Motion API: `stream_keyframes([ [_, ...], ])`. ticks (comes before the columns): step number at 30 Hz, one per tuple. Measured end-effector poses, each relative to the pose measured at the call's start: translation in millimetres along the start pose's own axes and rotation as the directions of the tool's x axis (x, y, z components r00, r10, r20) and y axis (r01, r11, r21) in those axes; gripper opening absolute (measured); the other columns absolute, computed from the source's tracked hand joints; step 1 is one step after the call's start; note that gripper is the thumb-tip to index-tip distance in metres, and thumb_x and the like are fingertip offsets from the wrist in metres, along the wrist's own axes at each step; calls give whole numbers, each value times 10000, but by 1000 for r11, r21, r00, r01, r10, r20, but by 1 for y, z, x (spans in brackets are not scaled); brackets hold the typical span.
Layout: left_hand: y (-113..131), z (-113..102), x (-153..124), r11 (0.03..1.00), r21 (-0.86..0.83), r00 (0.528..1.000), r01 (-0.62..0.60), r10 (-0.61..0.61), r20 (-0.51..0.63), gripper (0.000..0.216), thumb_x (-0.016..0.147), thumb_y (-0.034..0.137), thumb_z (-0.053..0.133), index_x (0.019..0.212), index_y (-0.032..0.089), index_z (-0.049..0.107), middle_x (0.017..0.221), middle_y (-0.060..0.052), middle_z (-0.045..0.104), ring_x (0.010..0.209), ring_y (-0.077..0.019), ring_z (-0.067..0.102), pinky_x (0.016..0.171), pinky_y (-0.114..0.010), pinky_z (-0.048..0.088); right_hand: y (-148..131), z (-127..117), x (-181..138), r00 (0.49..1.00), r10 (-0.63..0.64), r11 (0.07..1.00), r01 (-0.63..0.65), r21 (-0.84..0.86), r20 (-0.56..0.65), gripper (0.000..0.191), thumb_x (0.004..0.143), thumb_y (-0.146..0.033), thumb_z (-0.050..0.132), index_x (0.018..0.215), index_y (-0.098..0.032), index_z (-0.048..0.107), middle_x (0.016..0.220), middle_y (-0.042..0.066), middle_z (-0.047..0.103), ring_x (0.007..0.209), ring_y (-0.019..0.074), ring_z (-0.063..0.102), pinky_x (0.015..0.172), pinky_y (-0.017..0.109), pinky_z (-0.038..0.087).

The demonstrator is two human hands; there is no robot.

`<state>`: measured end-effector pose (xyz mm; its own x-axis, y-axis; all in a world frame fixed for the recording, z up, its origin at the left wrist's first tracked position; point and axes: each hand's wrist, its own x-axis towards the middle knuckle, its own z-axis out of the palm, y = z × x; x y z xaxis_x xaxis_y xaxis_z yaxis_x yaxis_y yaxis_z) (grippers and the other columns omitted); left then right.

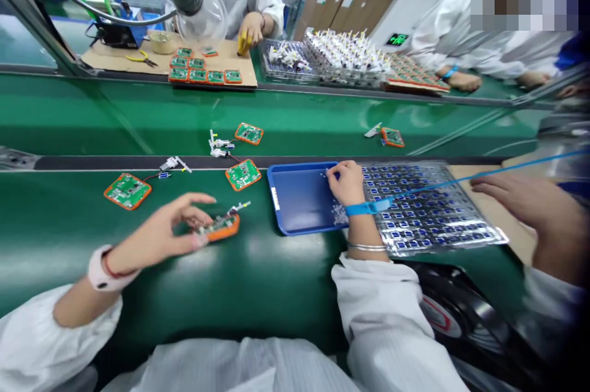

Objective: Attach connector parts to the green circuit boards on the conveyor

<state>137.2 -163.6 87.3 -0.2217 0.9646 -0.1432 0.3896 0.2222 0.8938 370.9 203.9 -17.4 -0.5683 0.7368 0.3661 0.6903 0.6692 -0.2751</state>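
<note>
My left hand (184, 226) holds a green circuit board in an orange frame (222, 230) by its left edge, between thumb and fingers. The board is tilted, and a small white part with a yellow tip (239, 207) stands out at its far side. Over the right side of a shallow blue tray (299, 195), my right hand (348, 180) has its fingertips pinched together; what is between them is too small to make out. Tiny clear pieces (340, 214) lie in a heap in the tray, just below that hand.
More orange-framed boards (128, 191) with wired white parts lie along the bench. A clear plastic tray of small blue parts (428, 207) adjoins the blue tray. Another person's hand (520, 195) is at the right. A black fan-like device (456, 312) sits by my right sleeve. Co-workers sit opposite.
</note>
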Motion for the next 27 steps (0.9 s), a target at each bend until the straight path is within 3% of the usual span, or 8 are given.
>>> stream_keyframes([
  [2, 6, -31, 13, 994, -111, 990, -10, -6, -143, 485, 771, 485, 567, 1212, 319, 453, 1007, -37, 675, 924, -231, 638, 782, -373, 501, -3, 4, -2, 1000, 6, 1000, -6, -24, 13, 174, 768, -234, 496, 671, -160, 620, 915, 146, 558, 901, 278, 476, 792, 444, 396],
  [4, 5, -62, 35, 993, -83, 923, -85, 47, -382, 462, 789, 507, 541, 1203, 325, 450, 1077, -16, 655, 998, -226, 613, 838, -389, 487, -5, 4, -3, 1000, 12, 999, -11, -39, 27, 189, 777, -238, 489, 684, -154, 631, 937, 148, 563, 911, 284, 470, 793, 448, 390],
  [6, -6, -89, 63, 987, 101, 762, -127, 162, -627, 492, 797, 490, 564, 1227, 300, 419, 1123, -2, 634, 1029, -198, 588, 878, -372, 470, -6, 3, -2, 998, 19, 999, -16, -52, 59, 203, 786, -239, 484, 691, -148, 639, 942, 148, 570, 915, 287, 468, 796, 449, 385],
  [9, -39, -122, 103, 942, 315, 550, 112, 206, -810, 603, 759, 448, 656, 1238, 202, 385, 1143, -28, 619, 984, -164, 575, 894, -353, 456, -2, 1, 0, 991, 5, 998, 3, -61, 130, 200, 782, -214, 482, 701, -146, 652, 940, 144, 583, 897, 276, 472, 801, 439, 385],
  [15, -81, -134, 149, 710, 474, 643, 521, 39, -765, 607, 749, 455, 666, 1189, 104, 439, 1199, -124, 571, 1085, -254, 507, 933, -405, 397, 1, 1, 3, 983, 2, 995, 16, -95, 182, 197, 763, -207, 472, 674, -146, 636, 938, 148, 594, 855, 264, 470, 752, 420, 396],
  [18, -64, -104, 176, 626, 629, 719, 461, 151, -678, 491, 828, 487, 545, 1148, 118, 488, 1221, -151, 551, 1162, -282, 469, 968, -407, 350, 0, 1, 3, 985, 1, 994, 17, -106, 171, 204, 758, -219, 458, 658, -147, 621, 938, 157, 587, 847, 274, 470, 730, 430, 395],
  [22, -36, -52, 218, 595, 717, 898, 364, -19, -440, 725, 790, 653, 469, 1214, 66, 446, 1065, -193, 626, 1022, -284, 585, 823, -336, 426, -4, -2, 1, 980, 30, 993, -6, -120, 195, 201, 754, -213, 453, 657, -151, 616, 947, 155, 577, 866, 291, 473, 727, 449, 389],
  [27, -31, -40, 236, 581, 707, 893, 402, -77, -444, 727, 695, 511, 673, 1228, 72, 445, 1067, -217, 621, 1015, -338, 589, 805, -358, 443, -18, -10, 0, 992, -27, 998, 33, -45, 121, 186, 780, -221, 455, 676, -154, 594, 1002, 159, 561, 923, 312, 464, 756, 477, 384],
])
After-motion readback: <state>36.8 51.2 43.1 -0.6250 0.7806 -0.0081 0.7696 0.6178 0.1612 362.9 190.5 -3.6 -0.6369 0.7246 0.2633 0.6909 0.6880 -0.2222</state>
